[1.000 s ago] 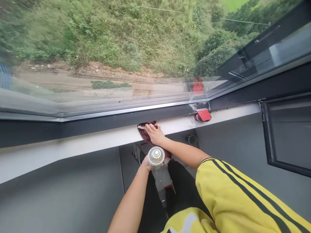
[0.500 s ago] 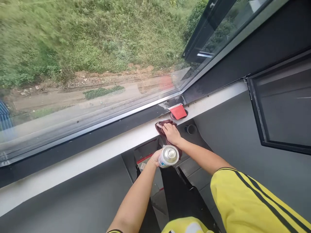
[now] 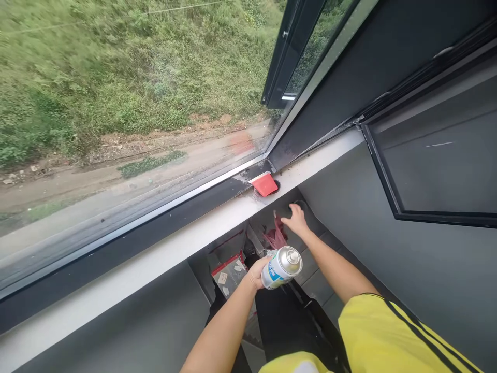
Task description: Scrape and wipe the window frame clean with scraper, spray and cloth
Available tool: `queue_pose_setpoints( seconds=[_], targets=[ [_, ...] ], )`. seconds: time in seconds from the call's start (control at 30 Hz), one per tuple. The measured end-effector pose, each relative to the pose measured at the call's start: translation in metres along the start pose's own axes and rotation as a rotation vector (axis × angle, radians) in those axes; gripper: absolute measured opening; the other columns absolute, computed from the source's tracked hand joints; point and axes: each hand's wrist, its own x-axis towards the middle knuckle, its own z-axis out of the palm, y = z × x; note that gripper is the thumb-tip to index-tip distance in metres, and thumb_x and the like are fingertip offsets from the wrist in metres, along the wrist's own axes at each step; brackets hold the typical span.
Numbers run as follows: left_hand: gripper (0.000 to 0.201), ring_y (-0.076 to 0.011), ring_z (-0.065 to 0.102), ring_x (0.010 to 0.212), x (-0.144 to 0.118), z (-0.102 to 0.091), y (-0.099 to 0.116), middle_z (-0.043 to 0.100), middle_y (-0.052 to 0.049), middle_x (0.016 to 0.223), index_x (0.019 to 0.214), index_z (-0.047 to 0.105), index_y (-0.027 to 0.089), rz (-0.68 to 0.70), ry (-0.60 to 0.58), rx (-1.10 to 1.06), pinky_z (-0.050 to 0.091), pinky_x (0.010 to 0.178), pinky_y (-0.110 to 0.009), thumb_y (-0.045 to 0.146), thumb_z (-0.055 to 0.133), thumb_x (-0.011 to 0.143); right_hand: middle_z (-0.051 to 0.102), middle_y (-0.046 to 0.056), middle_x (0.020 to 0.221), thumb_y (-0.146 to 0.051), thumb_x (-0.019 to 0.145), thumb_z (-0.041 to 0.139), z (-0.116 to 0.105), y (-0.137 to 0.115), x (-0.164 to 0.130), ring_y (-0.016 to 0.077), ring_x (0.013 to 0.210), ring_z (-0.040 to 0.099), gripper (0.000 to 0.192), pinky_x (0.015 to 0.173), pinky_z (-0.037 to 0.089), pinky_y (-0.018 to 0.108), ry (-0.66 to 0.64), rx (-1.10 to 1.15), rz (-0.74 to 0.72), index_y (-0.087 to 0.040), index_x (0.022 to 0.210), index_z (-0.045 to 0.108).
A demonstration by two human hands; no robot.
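Note:
My left hand [image 3: 257, 271] grips a silver spray can [image 3: 282, 267] with a blue and white label, held tilted below the sill. My right hand [image 3: 296, 219] holds a dark red cloth [image 3: 276, 235] that hangs down from its fingers, just under the white window sill [image 3: 163, 248]. A red scraper [image 3: 265, 184] lies on the sill in the corner of the dark window frame [image 3: 186, 204], a little above and left of my right hand.
A large glass pane [image 3: 135, 103] looks out on grass and a dirt road far below. An open dark sash [image 3: 289, 52] sticks outward at the top. A dark framed panel [image 3: 435, 155] sits on the grey wall at right. Tools and a ladder lie below.
My right hand slid the cloth rightward along the sill, then lifted it off; the cloth now hangs below the sill. The view swung right and the can tilted.

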Motion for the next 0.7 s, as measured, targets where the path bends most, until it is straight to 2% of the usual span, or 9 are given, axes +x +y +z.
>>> queue_pose_setpoints(
  seconds=[0.07, 0.1, 0.2, 0.33, 0.5, 0.6, 0.7],
  targets=[
    [0.026, -0.0298, 0.066, 0.081, -0.007, -0.002, 0.003, 0.068, -0.015, 0.083, 0.1, 0.065, 0.01, -0.003, 0.034, 0.0, 0.051, 0.077, -0.043, 0.024, 0.06, 0.079, 0.03, 0.018, 0.14, -0.037, 0.075, 0.06, -0.02, -0.011, 0.028, 0.0293, 0.127, 0.03, 0.074, 0.1, 0.034, 0.042, 0.196, 0.0, -0.091, -0.012, 0.14, 0.035],
    [0.027, -0.0303, 0.066, 0.08, -0.012, -0.003, 0.004, 0.068, -0.015, 0.082, 0.101, 0.065, 0.009, -0.005, 0.049, -0.002, 0.051, 0.077, -0.043, 0.025, 0.059, 0.08, 0.026, 0.017, 0.143, -0.036, 0.075, 0.062, -0.029, -0.017, 0.042, 0.03, 0.13, 0.025, 0.076, 0.102, 0.032, 0.043, 0.241, -0.013, -0.187, -0.013, 0.141, 0.033],
    [0.027, -0.0303, 0.066, 0.078, -0.024, -0.005, 0.006, 0.068, -0.016, 0.079, 0.1, 0.065, 0.009, 0.002, 0.075, -0.015, 0.052, 0.074, -0.041, 0.026, 0.058, 0.081, 0.025, 0.014, 0.144, -0.031, 0.072, 0.065, -0.045, -0.032, 0.077, 0.0315, 0.131, 0.02, 0.079, 0.103, 0.03, 0.046, 0.198, -0.077, -0.467, -0.02, 0.143, 0.032],
    [0.026, -0.0282, 0.066, 0.076, -0.036, -0.009, 0.006, 0.067, -0.015, 0.074, 0.096, 0.065, 0.007, 0.023, 0.085, -0.035, 0.052, 0.073, -0.038, 0.028, 0.058, 0.082, 0.034, 0.014, 0.136, -0.034, 0.072, 0.069, -0.032, -0.037, 0.102, 0.0323, 0.127, 0.026, 0.076, 0.101, 0.032, 0.049, 0.136, -0.088, -0.564, -0.024, 0.141, 0.037],
    [0.022, -0.0246, 0.066, 0.072, -0.04, -0.018, 0.004, 0.067, -0.011, 0.071, 0.096, 0.064, 0.008, 0.067, 0.102, -0.061, 0.051, 0.075, -0.035, 0.021, 0.062, 0.079, 0.041, 0.012, 0.125, -0.032, 0.079, 0.063, -0.007, -0.029, 0.115, 0.0277, 0.118, 0.038, 0.056, 0.1, 0.038, 0.047, 0.233, 0.088, -0.72, -0.025, 0.132, 0.05],
    [0.021, -0.0246, 0.066, 0.072, -0.041, -0.019, 0.003, 0.066, -0.011, 0.07, 0.094, 0.064, 0.007, 0.057, 0.119, -0.069, 0.052, 0.074, -0.035, 0.021, 0.062, 0.079, 0.042, 0.01, 0.117, -0.027, 0.079, 0.061, -0.007, -0.023, 0.111, 0.0237, 0.11, 0.045, 0.052, 0.095, 0.043, 0.043, 0.273, 0.218, -0.775, -0.024, 0.13, 0.053],
    [0.018, -0.024, 0.066, 0.074, -0.042, -0.016, 0.001, 0.066, -0.011, 0.071, 0.093, 0.064, 0.007, 0.058, 0.135, -0.071, 0.051, 0.074, -0.033, 0.017, 0.063, 0.078, 0.042, 0.011, 0.117, -0.026, 0.077, 0.061, -0.014, -0.026, 0.089, 0.0226, 0.106, 0.048, 0.054, 0.092, 0.046, 0.04, 0.321, 0.299, -0.765, -0.023, 0.13, 0.052]
  ],
)
